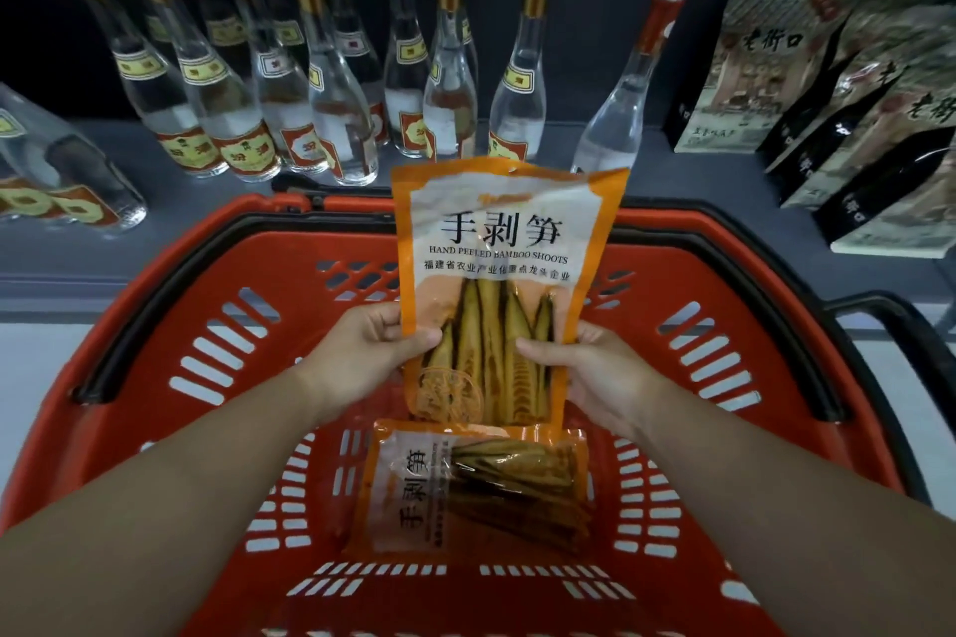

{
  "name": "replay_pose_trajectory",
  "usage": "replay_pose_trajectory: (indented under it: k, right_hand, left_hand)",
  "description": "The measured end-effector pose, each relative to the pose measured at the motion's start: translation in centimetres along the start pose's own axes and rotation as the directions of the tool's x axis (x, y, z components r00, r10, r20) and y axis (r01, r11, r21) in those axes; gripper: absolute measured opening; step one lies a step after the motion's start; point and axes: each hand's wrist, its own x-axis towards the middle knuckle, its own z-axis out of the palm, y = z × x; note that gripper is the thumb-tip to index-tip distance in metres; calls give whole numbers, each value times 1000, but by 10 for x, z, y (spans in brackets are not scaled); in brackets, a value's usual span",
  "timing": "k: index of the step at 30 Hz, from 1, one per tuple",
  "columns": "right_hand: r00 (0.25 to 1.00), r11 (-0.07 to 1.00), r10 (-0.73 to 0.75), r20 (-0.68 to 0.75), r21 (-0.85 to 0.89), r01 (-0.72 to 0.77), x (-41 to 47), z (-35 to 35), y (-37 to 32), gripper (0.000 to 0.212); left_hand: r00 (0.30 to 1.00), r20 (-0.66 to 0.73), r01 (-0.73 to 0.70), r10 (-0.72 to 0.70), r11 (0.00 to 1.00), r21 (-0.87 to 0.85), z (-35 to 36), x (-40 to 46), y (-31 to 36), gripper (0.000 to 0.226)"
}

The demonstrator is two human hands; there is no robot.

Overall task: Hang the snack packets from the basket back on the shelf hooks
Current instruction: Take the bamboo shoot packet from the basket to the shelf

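An orange packet of hand peeled bamboo shoots (504, 243) stands upright above the red basket (170, 305). My left hand (370, 352) grips its lower left edge, thumb on the front. My right hand (589, 370) grips its lower right edge the same way. A second orange packet (481, 486) lies flat on the basket's floor, turned sideways, just below the held one. No shelf hooks are in view.
Several clear liquor bottles (341, 119) with gold caps stand on the grey shelf (724, 181) behind the basket; one more lies on its side at the far left (57, 171). Dark snack pouches (827, 109) stand at the right. The basket's black handles rest along its rim.
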Motion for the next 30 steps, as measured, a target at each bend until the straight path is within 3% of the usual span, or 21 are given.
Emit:
replay_pose_trajectory:
  k: [7,14,20,22,25,30]
  right_hand:
    - [993,1000,-8,-114,-20,6,-89,37,-92,49]
    - [984,995,-56,-171,-94,40,-218,95,-254,25]
    - [988,982,-108,-112,-166,89,-337,145,-398,14]
    - [985,967,-143,-91,-225,120,-369,160,-445,13]
    - [972,924,-228,-62,-327,196,-412,181,-514,18]
    - [928,871,-368,-50,-369,325,-468,208,-608,14]
  left_hand:
    - [998,44,46,-49,996,78,-13,-58,113,19]
    - [997,-29,71,-70,997,41,-36,-148,300,16]
    - [995,-20,99,-101,993,-68,-61,-234,472,46]
    - [999,30,48,-45,993,-109,-69,-254,522,50]
    - [995,-57,-85,82,995,-44,-76,-289,608,24]
    - [965,-149,-209,218,975,71,-85,-323,713,16]
